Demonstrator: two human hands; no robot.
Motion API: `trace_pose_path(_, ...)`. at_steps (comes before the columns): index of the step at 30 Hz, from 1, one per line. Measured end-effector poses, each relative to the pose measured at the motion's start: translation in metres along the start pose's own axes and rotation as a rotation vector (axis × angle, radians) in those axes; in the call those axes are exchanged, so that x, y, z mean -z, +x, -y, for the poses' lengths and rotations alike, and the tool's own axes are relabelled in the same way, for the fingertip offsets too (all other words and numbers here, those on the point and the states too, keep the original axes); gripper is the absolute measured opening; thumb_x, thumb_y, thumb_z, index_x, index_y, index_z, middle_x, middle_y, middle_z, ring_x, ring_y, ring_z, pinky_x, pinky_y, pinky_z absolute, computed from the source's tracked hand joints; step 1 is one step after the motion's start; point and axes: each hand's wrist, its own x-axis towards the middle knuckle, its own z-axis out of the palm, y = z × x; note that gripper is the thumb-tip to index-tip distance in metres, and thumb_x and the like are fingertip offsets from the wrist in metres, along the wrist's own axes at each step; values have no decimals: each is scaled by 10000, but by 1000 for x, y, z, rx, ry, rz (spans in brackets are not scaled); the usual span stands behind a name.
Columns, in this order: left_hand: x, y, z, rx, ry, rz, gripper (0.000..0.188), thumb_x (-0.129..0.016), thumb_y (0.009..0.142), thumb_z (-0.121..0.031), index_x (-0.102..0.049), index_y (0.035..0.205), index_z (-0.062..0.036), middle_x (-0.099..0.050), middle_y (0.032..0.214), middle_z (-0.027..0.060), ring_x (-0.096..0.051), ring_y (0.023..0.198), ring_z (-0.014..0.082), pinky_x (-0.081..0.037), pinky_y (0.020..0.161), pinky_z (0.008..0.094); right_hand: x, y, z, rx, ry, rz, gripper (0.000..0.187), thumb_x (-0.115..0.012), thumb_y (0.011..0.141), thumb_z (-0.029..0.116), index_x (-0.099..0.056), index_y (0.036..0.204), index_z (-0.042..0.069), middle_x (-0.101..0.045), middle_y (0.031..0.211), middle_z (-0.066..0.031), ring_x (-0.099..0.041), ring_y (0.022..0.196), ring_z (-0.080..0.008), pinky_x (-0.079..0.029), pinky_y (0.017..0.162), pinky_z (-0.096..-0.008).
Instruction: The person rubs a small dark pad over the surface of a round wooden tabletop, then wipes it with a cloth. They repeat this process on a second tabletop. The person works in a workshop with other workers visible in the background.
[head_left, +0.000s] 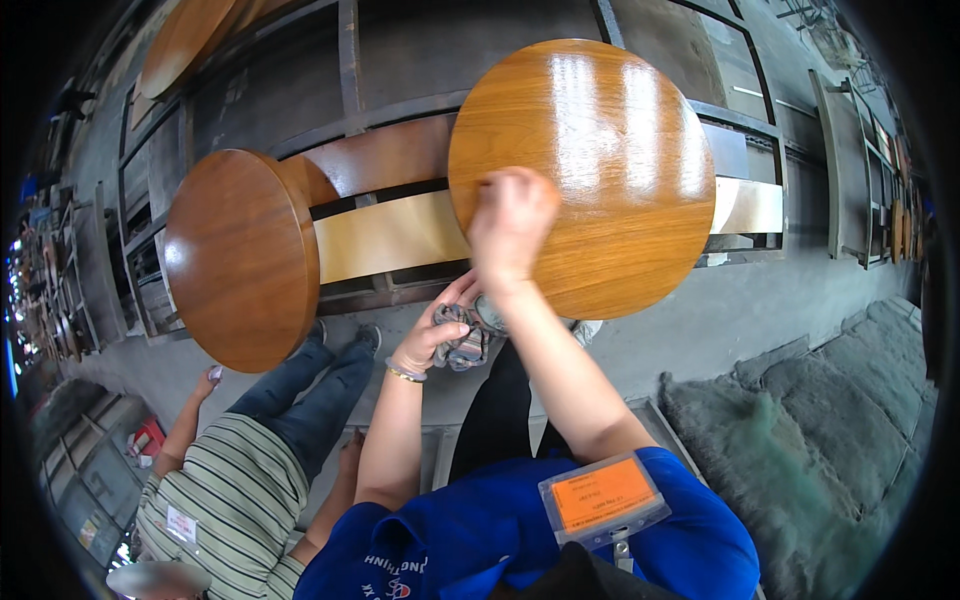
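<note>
A round, glossy wooden tabletop (pixel 620 230) lies in front of me. Over its left part is my right hand (pixel 512 220), slightly smeared by motion, with its fingers curled in. Whatever those fingers may hold is hidden. Just below the tabletop's lower left edge, my left hand (pixel 437 332) grips a crumpled grey striped cloth (pixel 463 346). A small round container (pixel 490 313) shows beside the cloth, partly behind my right forearm; I cannot tell whether the left hand holds it too.
To the left stands another round wooden top (pixel 240 260), darker brown, with a co-worker in a striped shirt (pixel 225 490) next to it. Metal frames with curved panels (pixel 390 240) run beneath and between the tops. Grey, dusty fluffy mats (pixel 800 430) lie at the lower right.
</note>
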Motion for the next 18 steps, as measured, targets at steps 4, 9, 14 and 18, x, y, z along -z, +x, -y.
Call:
trace_pose_path(4,3,-2,1,177,106,-190,1036,-767,835,-174,-252,1711,27,-369,1739,200,-653,1221,197,-518,1076,356,-35,-14,25,82,127,14,204,-694,886,-5,-705,1064,93,-644,1170,-140,-567,1218,-380,-444,1082,-509)
trace_pose_path(9,-4,0,-1,3,37,-47,1090,-772,822,-200,-212,1730,21,-327,1773,183,-617,1002,140,-522,942,306,2,7,-27,-149,-20,-195,170,-682,936,4,-703,1091,72,-638,1209,-164,-559,1195,-388,-436,1049,-527)
trace_pose_path(14,-6,-5,2,59,64,-168,1044,-766,839,-166,-237,1719,24,-373,1742,179,-657,1150,191,-531,1032,345,-20,-5,7,110,97,17,213,-677,866,21,-691,1074,62,-630,1205,-165,-565,1220,-403,-443,1078,-538)
trace_pose_path(18,-10,-3,4,-20,22,-84,1047,-756,839,-136,-217,1724,19,-340,1757,188,-675,1149,218,-567,1007,370,-35,-19,-23,21,100,-43,197,-647,882,42,-695,1069,75,-629,1208,-145,-572,1221,-393,-454,1090,-523)
